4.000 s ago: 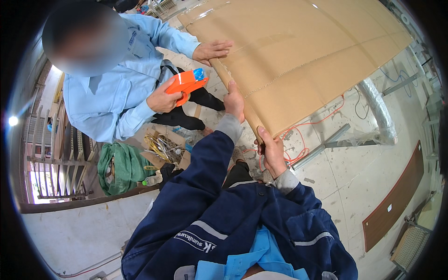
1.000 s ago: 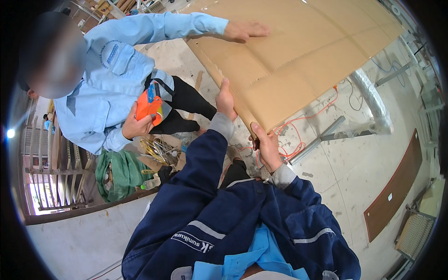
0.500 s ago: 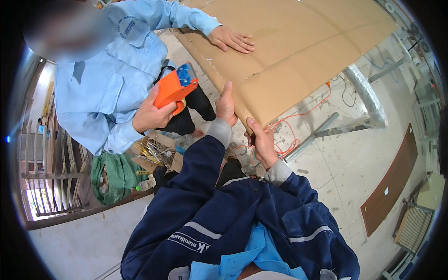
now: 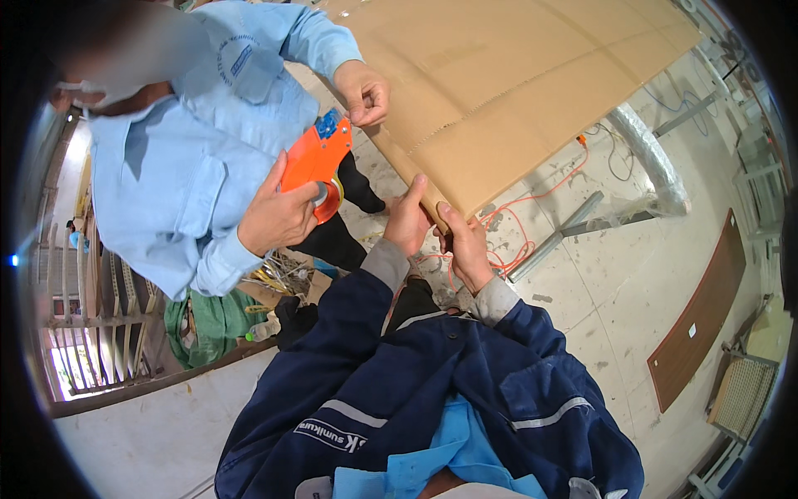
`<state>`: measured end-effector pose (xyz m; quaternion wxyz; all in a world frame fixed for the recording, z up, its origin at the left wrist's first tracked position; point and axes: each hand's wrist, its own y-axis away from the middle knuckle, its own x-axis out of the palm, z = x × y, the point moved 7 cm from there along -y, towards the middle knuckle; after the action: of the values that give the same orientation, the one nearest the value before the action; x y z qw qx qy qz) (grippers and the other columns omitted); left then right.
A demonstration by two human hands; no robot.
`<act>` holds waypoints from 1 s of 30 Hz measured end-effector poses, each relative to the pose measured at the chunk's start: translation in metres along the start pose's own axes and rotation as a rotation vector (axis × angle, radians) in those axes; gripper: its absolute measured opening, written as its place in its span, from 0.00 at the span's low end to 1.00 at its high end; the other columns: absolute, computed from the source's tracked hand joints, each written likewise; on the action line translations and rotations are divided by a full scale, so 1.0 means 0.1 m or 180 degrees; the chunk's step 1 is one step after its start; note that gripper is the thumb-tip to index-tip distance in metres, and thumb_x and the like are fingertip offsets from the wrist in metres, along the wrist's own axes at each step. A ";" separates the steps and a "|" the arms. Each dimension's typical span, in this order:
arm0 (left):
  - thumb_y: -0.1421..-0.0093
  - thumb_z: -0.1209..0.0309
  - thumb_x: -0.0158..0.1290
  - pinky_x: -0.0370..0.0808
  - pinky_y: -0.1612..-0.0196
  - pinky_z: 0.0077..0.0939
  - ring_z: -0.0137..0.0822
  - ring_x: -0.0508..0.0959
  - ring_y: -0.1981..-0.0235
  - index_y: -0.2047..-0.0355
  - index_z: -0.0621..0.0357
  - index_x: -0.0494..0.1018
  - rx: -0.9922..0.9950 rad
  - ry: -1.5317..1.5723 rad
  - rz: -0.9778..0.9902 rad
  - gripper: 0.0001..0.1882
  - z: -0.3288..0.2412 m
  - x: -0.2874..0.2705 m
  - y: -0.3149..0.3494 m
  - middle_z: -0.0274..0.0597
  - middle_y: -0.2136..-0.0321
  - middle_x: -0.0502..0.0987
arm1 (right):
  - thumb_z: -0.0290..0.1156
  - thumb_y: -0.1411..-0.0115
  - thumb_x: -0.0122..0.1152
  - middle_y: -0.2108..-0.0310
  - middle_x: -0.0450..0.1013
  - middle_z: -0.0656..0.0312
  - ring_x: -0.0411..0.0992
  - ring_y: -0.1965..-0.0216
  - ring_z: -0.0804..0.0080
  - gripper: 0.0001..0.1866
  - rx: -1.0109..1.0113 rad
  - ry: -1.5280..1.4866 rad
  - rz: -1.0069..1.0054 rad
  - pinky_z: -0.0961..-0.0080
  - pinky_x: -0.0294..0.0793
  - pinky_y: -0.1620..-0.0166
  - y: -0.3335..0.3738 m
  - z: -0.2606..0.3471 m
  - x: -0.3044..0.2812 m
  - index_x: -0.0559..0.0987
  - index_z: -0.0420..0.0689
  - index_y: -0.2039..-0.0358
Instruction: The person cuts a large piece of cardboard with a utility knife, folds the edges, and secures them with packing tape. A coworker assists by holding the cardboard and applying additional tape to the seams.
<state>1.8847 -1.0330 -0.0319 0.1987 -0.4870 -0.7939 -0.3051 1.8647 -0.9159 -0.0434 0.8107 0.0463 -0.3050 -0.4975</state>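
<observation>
Brown corrugated cardboard (image 4: 515, 75), a large flat sheet with a faint scored line across it, is spread over the upper middle of the view, its near corner pointing down at the person. That corner is gripped by the left hand (image 4: 407, 220), closed with the thumb raised along the edge. The right hand (image 4: 465, 245) is closed on the same corner just beside it, its thumb pressed on the underside lip; the two hands are almost touching. Dark blue jacket sleeves with grey cuffs lead up to both.

An orange plastic tape dispenser (image 4: 314, 162) with a blue tip is held by a co-worker's hand (image 4: 274, 218) to the left of the corner, near the sheet's edge. The co-worker's other hand (image 4: 364, 90), fingers pinched, is set at that edge. An orange cable (image 4: 532, 200) and a foil-wrapped pipe (image 4: 652, 162) are seen on the stained concrete floor (image 4: 615, 283).
</observation>
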 end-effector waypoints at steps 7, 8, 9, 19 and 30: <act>0.25 0.48 0.47 0.73 0.76 0.25 0.26 0.77 0.70 0.54 0.55 0.75 -0.0144 -0.0355 0.0173 0.22 0.18 0.02 0.26 0.34 0.66 0.78 | 0.44 0.35 0.67 0.77 0.75 0.64 0.65 0.83 0.82 0.17 -0.0010 -0.0111 0.0117 0.82 0.61 0.81 0.06 -0.01 0.04 0.79 0.41 0.64; 0.25 0.48 0.48 0.73 0.77 0.25 0.26 0.77 0.71 0.56 0.55 0.76 -0.0151 -0.0315 0.0194 0.22 0.21 0.03 0.26 0.33 0.68 0.78 | 0.44 0.35 0.67 0.77 0.75 0.64 0.65 0.83 0.82 0.17 -0.0005 -0.0135 0.0096 0.82 0.61 0.80 0.07 0.00 0.03 0.79 0.41 0.64; 0.26 0.47 0.49 0.72 0.78 0.25 0.25 0.77 0.72 0.58 0.54 0.76 -0.0134 -0.0279 0.0161 0.22 0.23 0.02 0.26 0.33 0.69 0.78 | 0.43 0.35 0.67 0.77 0.75 0.64 0.65 0.83 0.82 0.16 -0.0012 -0.0174 0.0086 0.82 0.61 0.80 0.06 0.01 0.03 0.79 0.42 0.65; 0.24 0.47 0.45 0.68 0.69 0.24 0.25 0.71 0.72 0.57 0.50 0.73 -0.0200 -0.0003 0.0049 0.20 0.40 -0.09 0.33 0.29 0.70 0.72 | 0.45 0.36 0.69 0.77 0.74 0.66 0.66 0.81 0.82 0.17 -0.0051 -0.0121 0.0356 0.81 0.63 0.77 0.05 0.03 0.04 0.81 0.42 0.68; 0.25 0.44 0.46 0.62 0.65 0.23 0.24 0.65 0.70 0.63 0.46 0.73 -0.0181 0.0231 -0.0019 0.21 0.53 -0.07 0.56 0.24 0.70 0.69 | 0.43 0.35 0.68 0.77 0.73 0.69 0.67 0.81 0.83 0.15 -0.0110 -0.0135 0.0480 0.82 0.63 0.77 0.15 -0.04 0.02 0.81 0.43 0.68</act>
<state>1.9372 -0.9826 -0.0588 0.2125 -0.4788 -0.7786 -0.3457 1.8790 -0.9113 -0.0397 0.8399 -0.0013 -0.3161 -0.4412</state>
